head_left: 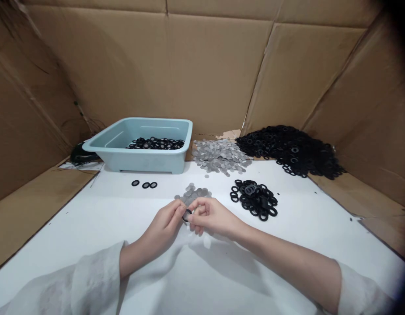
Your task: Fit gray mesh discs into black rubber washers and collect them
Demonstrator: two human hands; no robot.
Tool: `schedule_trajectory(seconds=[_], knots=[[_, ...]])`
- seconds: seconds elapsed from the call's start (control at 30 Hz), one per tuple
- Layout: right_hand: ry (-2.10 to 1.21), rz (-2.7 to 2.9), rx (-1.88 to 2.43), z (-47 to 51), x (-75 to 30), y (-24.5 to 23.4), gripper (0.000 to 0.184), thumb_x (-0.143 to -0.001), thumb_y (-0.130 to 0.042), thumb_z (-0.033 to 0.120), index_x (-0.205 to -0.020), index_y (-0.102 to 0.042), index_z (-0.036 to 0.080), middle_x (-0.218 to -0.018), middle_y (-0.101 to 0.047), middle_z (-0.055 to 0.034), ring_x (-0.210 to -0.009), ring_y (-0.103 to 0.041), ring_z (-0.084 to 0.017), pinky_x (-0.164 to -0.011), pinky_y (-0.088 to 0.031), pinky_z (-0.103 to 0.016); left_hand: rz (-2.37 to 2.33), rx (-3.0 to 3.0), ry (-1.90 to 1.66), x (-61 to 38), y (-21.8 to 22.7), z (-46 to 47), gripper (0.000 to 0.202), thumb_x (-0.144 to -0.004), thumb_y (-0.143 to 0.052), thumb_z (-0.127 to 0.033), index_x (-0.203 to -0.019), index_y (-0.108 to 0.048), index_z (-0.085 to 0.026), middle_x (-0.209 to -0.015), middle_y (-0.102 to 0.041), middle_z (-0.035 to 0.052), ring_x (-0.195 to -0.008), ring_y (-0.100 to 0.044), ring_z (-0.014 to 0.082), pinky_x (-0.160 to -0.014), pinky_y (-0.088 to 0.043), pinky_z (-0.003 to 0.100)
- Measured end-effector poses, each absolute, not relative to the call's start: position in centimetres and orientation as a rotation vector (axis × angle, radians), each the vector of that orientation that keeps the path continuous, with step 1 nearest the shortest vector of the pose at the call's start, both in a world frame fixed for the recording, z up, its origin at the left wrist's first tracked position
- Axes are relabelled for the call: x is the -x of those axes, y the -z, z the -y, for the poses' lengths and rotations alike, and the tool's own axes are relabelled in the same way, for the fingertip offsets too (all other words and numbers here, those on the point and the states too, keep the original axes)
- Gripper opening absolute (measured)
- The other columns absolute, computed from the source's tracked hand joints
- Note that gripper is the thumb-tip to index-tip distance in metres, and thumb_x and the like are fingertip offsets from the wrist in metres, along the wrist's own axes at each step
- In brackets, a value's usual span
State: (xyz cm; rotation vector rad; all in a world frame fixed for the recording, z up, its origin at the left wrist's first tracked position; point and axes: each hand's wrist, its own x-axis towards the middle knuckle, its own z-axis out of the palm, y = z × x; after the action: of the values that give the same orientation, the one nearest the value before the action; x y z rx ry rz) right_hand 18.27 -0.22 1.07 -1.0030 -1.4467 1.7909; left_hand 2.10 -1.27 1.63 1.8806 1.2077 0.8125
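Observation:
Close in front of me, my left hand [169,218] pinches a black rubber-like ring [184,218] between thumb and fingers. My right hand [215,216] meets it from the other side, its thumb and finger closed on a small grey disc [186,215] at the ring's opening. Whether the disc is fully seated cannot be made out, as fingertips cover part of it. Just beyond my hands lies a small pile of grey discs [197,192]. A small heap of black rings [258,199] lies to the right of my right hand.
A light blue basin [146,159] at the back left holds many black rings, some with grey centres. Several disc-filled rings [146,185] lie before it. Larger piles of grey discs [222,155] and black rings [288,148] stand against the cardboard wall [215,65] around the white table [91,227].

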Motion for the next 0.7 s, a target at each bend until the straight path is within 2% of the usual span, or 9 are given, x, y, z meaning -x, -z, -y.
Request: schedule_trajectory(seconds=[0.13, 0.3, 0.43, 0.57, 0.7], knots=[[-1.729, 1.551, 1.027, 0.2, -18.2, -1.3, 0.019, -0.074, -0.057, 0.032, -0.072, -0.047, 0.016, -0.056, -0.056, 0.0005, -0.046, -0.049, -0.008, -0.048, -0.041, -0.021, -1.212, -1.85, -0.788, -2.1, -1.6, 1.2, 0.033, -0.088, -0.033, -0.037, -0.064, -0.044, -0.017, -0.064, -0.047, -0.0004, -0.062, -0.044, 0.0141, -0.061, -0.034, 0.026], [-1.475, 1.797, 1.106, 0.6, -18.5, -1.7, 0.009, -0.077, -0.05, 0.022, -0.072, -0.046, 0.016, -0.056, -0.05, 0.0021, -0.052, -0.047, -0.009, -0.05, -0.034, -0.019, -1.084, -1.668, -0.803, -2.3, -1.4, 1.2, 0.03, -0.083, -0.042, -0.04, -0.065, -0.043, -0.017, -0.063, -0.041, -0.002, -0.06, -0.04, 0.0119, -0.057, -0.032, 0.024], [-1.345, 1.973, 1.123, 0.7, -18.6, -1.8, 0.009, -0.08, -0.043, 0.02, -0.072, -0.045, 0.017, -0.061, -0.048, 0.0017, -0.054, -0.042, -0.009, -0.048, -0.029, -0.019, -0.945, -1.404, -0.823, -2.7, -1.2, 1.1, 0.025, -0.074, -0.056, -0.031, -0.062, -0.037, -0.017, -0.061, -0.043, -0.0028, -0.058, -0.042, 0.0103, -0.055, -0.032, 0.023], [-1.271, 2.012, 1.141, 0.8, -18.5, -2.2, 0.008, -0.08, -0.041, 0.019, -0.073, -0.044, 0.018, -0.061, -0.048, 0.002, -0.055, -0.042, -0.01, -0.05, -0.029, -0.02, -0.972, -1.384, -0.914, -2.7, -1.5, 1.1, 0.023, -0.071, -0.054, -0.022, -0.059, -0.035, -0.017, -0.058, -0.041, -0.0037, -0.057, -0.04, 0.0098, -0.054, -0.032, 0.022], [-1.276, 1.924, 1.111, 0.8, -18.4, -2.3, 0.008, -0.08, -0.042, 0.02, -0.073, -0.045, 0.018, -0.061, -0.049, 0.0019, -0.054, -0.043, -0.009, -0.049, -0.03, -0.02, -1.072, -1.587, -0.931, -2.2, -2.1, 1.2, 0.022, -0.072, -0.052, -0.022, -0.057, -0.037, -0.017, -0.057, -0.038, -0.0042, -0.055, -0.036, 0.0095, -0.052, -0.029, 0.022]])
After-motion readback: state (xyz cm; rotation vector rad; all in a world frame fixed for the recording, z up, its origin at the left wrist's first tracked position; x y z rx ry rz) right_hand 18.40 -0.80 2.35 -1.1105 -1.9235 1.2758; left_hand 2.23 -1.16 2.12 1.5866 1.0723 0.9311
